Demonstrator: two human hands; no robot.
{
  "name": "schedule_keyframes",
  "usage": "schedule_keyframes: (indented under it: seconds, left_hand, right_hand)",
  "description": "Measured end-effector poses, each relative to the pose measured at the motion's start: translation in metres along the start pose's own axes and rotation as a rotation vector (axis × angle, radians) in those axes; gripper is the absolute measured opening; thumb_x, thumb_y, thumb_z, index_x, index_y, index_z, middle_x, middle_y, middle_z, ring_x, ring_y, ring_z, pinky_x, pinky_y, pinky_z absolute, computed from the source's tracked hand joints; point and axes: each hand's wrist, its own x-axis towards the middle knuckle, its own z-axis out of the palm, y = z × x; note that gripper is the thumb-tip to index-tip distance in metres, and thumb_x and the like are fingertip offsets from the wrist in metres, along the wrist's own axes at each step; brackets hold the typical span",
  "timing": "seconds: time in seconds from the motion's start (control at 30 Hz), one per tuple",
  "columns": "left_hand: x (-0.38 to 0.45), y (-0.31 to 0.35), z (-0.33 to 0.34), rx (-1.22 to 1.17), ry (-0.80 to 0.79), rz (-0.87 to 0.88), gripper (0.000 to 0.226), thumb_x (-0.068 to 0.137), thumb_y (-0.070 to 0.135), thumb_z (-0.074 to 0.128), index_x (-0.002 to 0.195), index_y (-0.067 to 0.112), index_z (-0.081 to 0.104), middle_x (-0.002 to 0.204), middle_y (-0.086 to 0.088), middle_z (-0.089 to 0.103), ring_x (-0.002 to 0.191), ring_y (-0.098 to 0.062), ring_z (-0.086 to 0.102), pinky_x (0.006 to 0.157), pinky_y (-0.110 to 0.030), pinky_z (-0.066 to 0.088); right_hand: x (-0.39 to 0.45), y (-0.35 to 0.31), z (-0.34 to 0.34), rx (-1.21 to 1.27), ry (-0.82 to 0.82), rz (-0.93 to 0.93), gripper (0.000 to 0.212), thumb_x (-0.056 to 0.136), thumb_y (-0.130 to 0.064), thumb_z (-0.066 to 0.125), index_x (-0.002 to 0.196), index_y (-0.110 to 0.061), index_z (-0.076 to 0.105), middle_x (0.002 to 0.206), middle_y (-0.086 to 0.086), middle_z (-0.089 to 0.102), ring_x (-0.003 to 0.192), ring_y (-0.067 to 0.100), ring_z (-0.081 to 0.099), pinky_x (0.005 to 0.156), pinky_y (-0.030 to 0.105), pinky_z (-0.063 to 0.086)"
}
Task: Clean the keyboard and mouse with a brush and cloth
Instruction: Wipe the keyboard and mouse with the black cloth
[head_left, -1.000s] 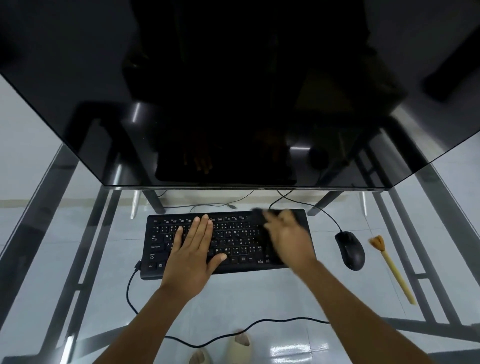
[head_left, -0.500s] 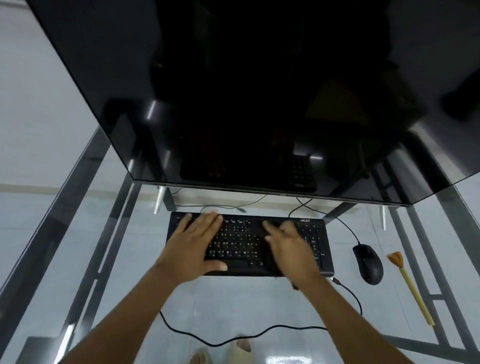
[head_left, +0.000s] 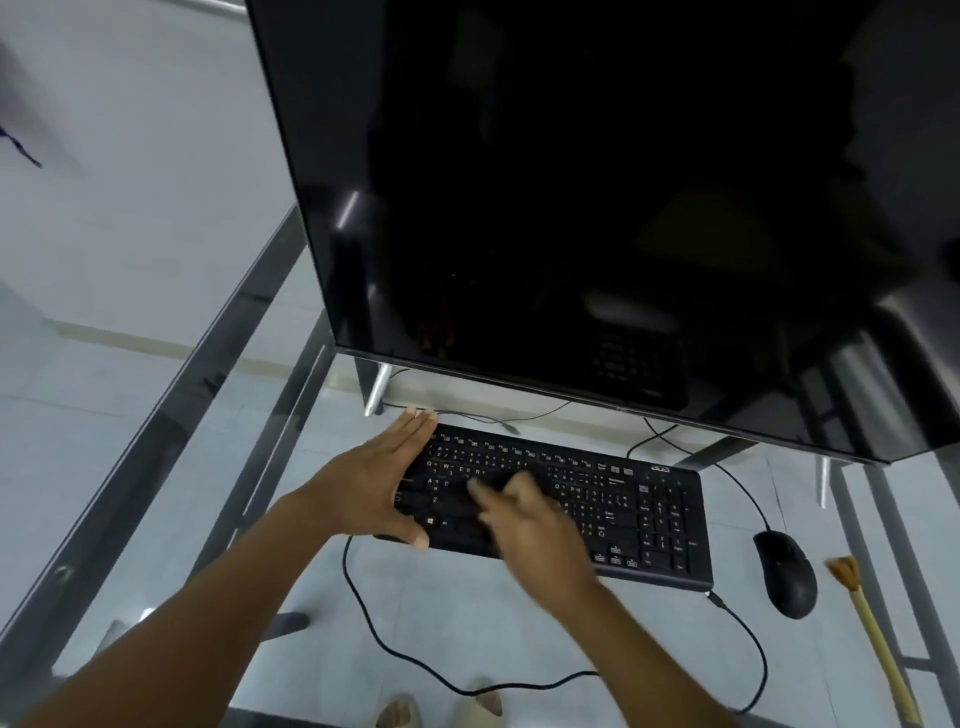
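Head view: the black full-size wired keyboard (head_left: 550, 499) lies on the glass-topped table (head_left: 156, 467), 1 flat left hand (head_left: 374, 488) bracing its left end, fingers straight, likely to stop it sliding. The right hand (head_left: 524, 519) sweeps the keys with a dark cloth (head_left: 462, 501) (too blurred to judge its grip). The black mouse (head_left: 785, 574) and tan wooden-handled brush (head_left: 865, 629) wait just right of the keyboard.

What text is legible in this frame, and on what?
"acer": logo on the keyboard, top right corner, blurred, a likely reading.
"W", "E": keycaps near the left hand, barely legible.
Other key legends: too small and blurred.
Mouse, monitor, brush: no readable text.
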Motion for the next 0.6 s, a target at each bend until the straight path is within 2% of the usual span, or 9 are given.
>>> schedule_keyframes:
  seconds: [0.07,0.13,0.2,0.27,0.33,0.4,0.47,0.53,0.6]
  left_hand:
    - [-0.001,0.001,-0.005,0.008,-0.029,-0.001,0.140,0.057,0.063,0.081,0.150,0.030,-0.017,0.146,0.027,-0.028,0.135,0.009,-0.027,0.116,-0.030,0.011]
    - [-0.002,0.001,-0.007,0.020,-0.037,-0.005,0.139,0.057,0.060,0.082,0.150,0.031,-0.018,0.145,0.027,-0.027,0.135,0.009,-0.024,0.116,-0.031,0.014]
    - [-0.002,0.000,-0.007,0.022,-0.028,0.001,0.139,0.057,0.059,0.082,0.151,0.030,-0.017,0.146,0.025,-0.026,0.135,0.008,-0.024,0.115,-0.030,0.013]
    - [-0.002,-0.002,-0.004,0.023,-0.011,0.011,0.138,0.057,0.061,0.081,0.151,0.030,-0.016,0.146,0.025,-0.025,0.134,0.009,-0.026,0.113,-0.026,0.009]
    - [-0.001,-0.006,-0.001,0.038,0.015,0.031,0.137,0.056,0.066,0.078,0.152,0.028,-0.013,0.150,0.022,-0.022,0.135,0.009,-0.027,0.112,-0.023,0.000]
    - [0.001,-0.012,0.003,0.106,0.057,0.058,0.137,0.055,0.077,0.071,0.153,0.023,-0.008,0.156,0.014,-0.016,0.140,0.002,-0.024,0.115,-0.026,-0.011]
    - [0.000,-0.017,0.007,0.166,0.114,0.046,0.138,0.055,0.086,0.062,0.153,0.019,-0.007,0.158,0.008,-0.017,0.144,-0.007,-0.022,0.116,-0.034,-0.015]
    - [-0.004,-0.021,0.012,0.123,0.149,0.001,0.136,0.058,0.087,0.058,0.153,0.019,-0.010,0.157,0.008,-0.020,0.144,-0.010,-0.022,0.117,-0.038,-0.013]
    - [-0.011,-0.026,0.018,0.068,0.135,-0.011,0.132,0.062,0.086,0.058,0.152,0.021,-0.014,0.156,0.012,-0.020,0.144,-0.010,-0.022,0.118,-0.039,-0.012]
  right_hand:
    - [0.012,0.031,-0.013,-0.002,0.071,0.225,0.041,0.092,-0.019,0.062,0.132,-0.024,0.057,0.097,0.005,0.054,0.057,0.021,0.058,0.051,0.036,0.057]
    - [0.019,0.051,-0.022,-0.008,0.150,0.431,0.036,0.096,-0.019,0.056,0.132,-0.016,0.057,0.103,0.011,0.053,0.059,0.024,0.058,0.058,0.039,0.059]
    - [0.020,0.047,-0.017,-0.007,0.206,0.516,0.035,0.096,-0.019,0.052,0.130,-0.011,0.059,0.101,0.014,0.053,0.061,0.029,0.059,0.058,0.039,0.058]
    - [0.017,0.025,-0.003,0.013,0.221,0.506,0.037,0.096,-0.022,0.049,0.131,-0.012,0.058,0.095,0.012,0.054,0.057,0.028,0.056,0.055,0.039,0.057]
    - [0.011,-0.005,0.010,0.061,0.199,0.415,0.038,0.098,-0.029,0.044,0.131,-0.016,0.058,0.090,0.007,0.055,0.056,0.024,0.054,0.054,0.035,0.055]
    - [0.003,-0.032,0.015,0.071,0.104,0.203,0.042,0.095,-0.036,0.041,0.129,-0.020,0.060,0.088,0.002,0.055,0.056,0.020,0.054,0.054,0.030,0.053]
    - [0.001,-0.033,0.013,0.008,0.022,0.002,0.042,0.094,-0.041,0.041,0.127,-0.026,0.061,0.087,-0.002,0.054,0.056,0.017,0.054,0.053,0.027,0.052]
    - [0.011,-0.012,0.003,-0.010,0.025,0.055,0.039,0.096,-0.042,0.043,0.130,-0.031,0.058,0.089,-0.002,0.051,0.056,0.015,0.054,0.051,0.027,0.054]
    - [0.022,0.013,-0.007,-0.030,0.087,0.239,0.037,0.097,-0.037,0.049,0.132,-0.028,0.057,0.093,0.003,0.050,0.056,0.018,0.054,0.054,0.030,0.055]
